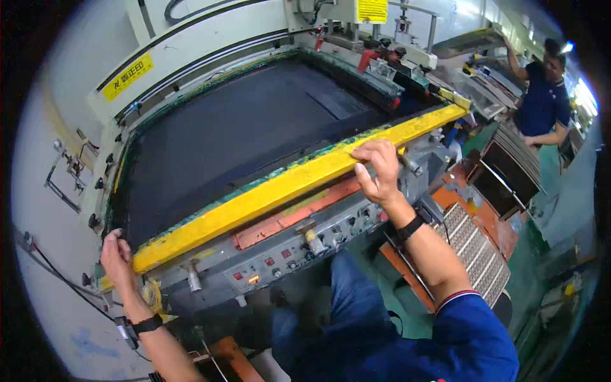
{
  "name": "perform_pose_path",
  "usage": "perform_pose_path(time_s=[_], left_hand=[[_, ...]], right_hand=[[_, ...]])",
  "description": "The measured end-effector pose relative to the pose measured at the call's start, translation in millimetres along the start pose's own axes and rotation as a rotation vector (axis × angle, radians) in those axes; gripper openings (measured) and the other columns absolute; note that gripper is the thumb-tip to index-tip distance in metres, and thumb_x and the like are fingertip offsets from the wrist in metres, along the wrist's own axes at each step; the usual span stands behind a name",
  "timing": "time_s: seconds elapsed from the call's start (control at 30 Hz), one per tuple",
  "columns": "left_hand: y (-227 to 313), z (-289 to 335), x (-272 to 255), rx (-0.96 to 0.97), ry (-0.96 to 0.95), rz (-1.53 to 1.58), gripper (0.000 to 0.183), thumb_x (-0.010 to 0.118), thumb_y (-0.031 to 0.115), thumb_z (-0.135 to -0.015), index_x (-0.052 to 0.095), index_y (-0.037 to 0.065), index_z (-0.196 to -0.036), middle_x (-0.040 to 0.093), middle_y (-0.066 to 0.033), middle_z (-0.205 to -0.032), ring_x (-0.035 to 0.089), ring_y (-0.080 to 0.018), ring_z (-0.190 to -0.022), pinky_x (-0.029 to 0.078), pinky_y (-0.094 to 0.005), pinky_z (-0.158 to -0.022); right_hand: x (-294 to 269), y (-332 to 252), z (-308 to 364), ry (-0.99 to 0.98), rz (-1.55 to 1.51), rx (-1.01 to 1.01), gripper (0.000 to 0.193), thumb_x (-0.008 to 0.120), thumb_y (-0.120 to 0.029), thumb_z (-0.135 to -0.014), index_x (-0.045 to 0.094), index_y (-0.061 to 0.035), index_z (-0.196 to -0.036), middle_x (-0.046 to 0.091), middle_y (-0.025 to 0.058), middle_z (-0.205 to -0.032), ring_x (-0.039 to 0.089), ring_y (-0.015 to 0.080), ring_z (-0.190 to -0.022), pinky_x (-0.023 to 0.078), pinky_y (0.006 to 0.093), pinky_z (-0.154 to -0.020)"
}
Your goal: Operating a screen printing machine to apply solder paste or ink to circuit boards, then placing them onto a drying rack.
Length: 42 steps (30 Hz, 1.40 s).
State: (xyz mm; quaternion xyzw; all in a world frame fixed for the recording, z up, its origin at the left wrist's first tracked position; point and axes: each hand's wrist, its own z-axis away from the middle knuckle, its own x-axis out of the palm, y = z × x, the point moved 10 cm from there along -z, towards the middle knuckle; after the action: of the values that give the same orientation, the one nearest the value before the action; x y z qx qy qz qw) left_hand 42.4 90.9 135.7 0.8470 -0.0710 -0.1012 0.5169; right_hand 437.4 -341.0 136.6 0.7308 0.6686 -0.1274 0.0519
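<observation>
A large screen-printing frame with a yellow front bar and dark mesh lies tilted across the machine in front of me. My right hand grips the front bar right of its middle, with fingers bent over the top and the thumb apart at the near side. At the frame's near left corner, my left hand is curled around the end of the bar; some of its fingertips are hidden. Each wrist wears a black band, and a small device sits at the left one.
Under the bar is a grey control panel with knobs and red switches. A squeegee carriage stands at the far right of the mesh. At the right are a patterned sheet, a stack of dark panels and a co-worker raising a board.
</observation>
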Motion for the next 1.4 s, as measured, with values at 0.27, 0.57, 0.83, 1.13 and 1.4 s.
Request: perform_pose_path(time_s=[0.27,0.57,0.83,1.13,1.4], left_hand=[[-31,34,8,-0.13,0.08,0.042,0.024,0.051,0.028,-0.091,0.061,0.006,-0.093,0.044,0.0047,-0.061,0.03,-0.0022,-0.049,0.019,-0.0181,-0.044],[-35,40,13,-0.14,0.104,0.082,0.018,0.052,0.021,-0.092,0.06,0.006,-0.097,0.045,0.0065,-0.065,0.033,0.0003,-0.054,0.022,-0.0155,-0.047],[-38,38,14,-0.107,0.044,-0.012,0.018,0.053,0.02,-0.092,0.06,0.005,-0.099,0.046,0.0056,-0.066,0.031,-0.0004,-0.054,0.022,-0.0164,-0.047],[-47,38,10,-0.134,0.052,0.016,0.018,0.054,0.018,-0.091,0.06,0.005,-0.102,0.046,0.0052,-0.066,0.032,-0.0011,-0.053,0.022,-0.0171,-0.046],[-44,40,10,-0.13,0.056,-0.02,0.017,0.053,0.017,-0.091,0.06,0.004,-0.1,0.046,0.0052,-0.066,0.034,-0.0014,-0.054,0.024,-0.0164,-0.048]], right_hand=[[5,8,38,-0.095,-0.022,0.136,0.01,0.061,-0.011,-0.074,0.06,-0.0052,-0.082,0.058,0.0092,-0.085,0.053,0.0272,-0.082,0.04,0.0375,-0.075],[6,7,40,-0.08,0.019,0.151,0.009,0.06,-0.01,-0.073,0.06,-0.0058,-0.082,0.058,0.009,-0.085,0.053,0.0267,-0.082,0.04,0.0365,-0.074],[9,4,41,-0.081,0.023,0.165,0.008,0.058,-0.007,-0.074,0.06,-0.0031,-0.081,0.059,0.0117,-0.084,0.053,0.0278,-0.083,0.04,0.0366,-0.077],[12,5,42,-0.072,0.042,0.138,0.007,0.059,-0.01,-0.074,0.059,-0.0064,-0.081,0.058,0.0084,-0.083,0.053,0.0262,-0.081,0.038,0.0365,-0.075],[18,3,43,-0.088,0.031,0.122,0.009,0.059,-0.01,-0.074,0.058,-0.007,-0.082,0.058,0.0082,-0.084,0.052,0.0259,-0.081,0.037,0.0366,-0.074]])
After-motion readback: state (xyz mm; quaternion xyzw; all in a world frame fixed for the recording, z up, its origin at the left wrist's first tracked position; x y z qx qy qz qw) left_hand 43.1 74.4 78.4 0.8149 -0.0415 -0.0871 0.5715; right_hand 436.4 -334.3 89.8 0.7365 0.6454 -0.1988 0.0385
